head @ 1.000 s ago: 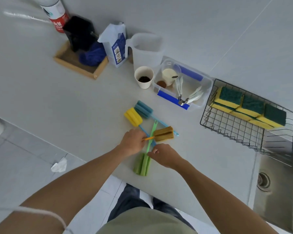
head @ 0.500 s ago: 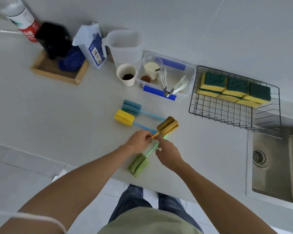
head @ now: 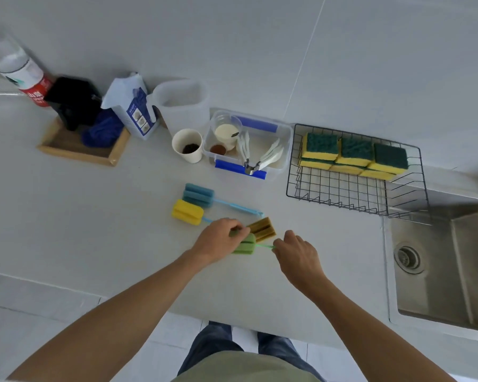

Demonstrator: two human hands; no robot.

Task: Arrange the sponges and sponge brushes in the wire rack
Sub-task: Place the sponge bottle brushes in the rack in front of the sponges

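Observation:
The black wire rack [head: 340, 190] stands on the counter at the right, with several yellow-and-green sponges [head: 353, 153] stacked along its back. A teal sponge brush [head: 198, 193] and a yellow sponge brush [head: 187, 212] lie side by side on the counter. My left hand [head: 218, 239] is closed at the base of the brown sponge brush [head: 262, 229], with its fingertips also over the green sponge brush [head: 244, 245]. My right hand [head: 295, 255] pinches the green brush's thin handle, which points right. The brown brush's handle is hidden under my left hand.
A clear plastic tub [head: 283, 142] with blue handles and utensils sits left of the rack, with a paper cup [head: 187, 144], a white jug [head: 181, 102], a bag [head: 134, 111] and a wooden tray [head: 75, 150] further left. A steel sink [head: 447, 266] lies right of the hands.
The green brush has swung round: its head went from the counter's front edge up beside the brown head, and its handle now points right. My right hand moved right.

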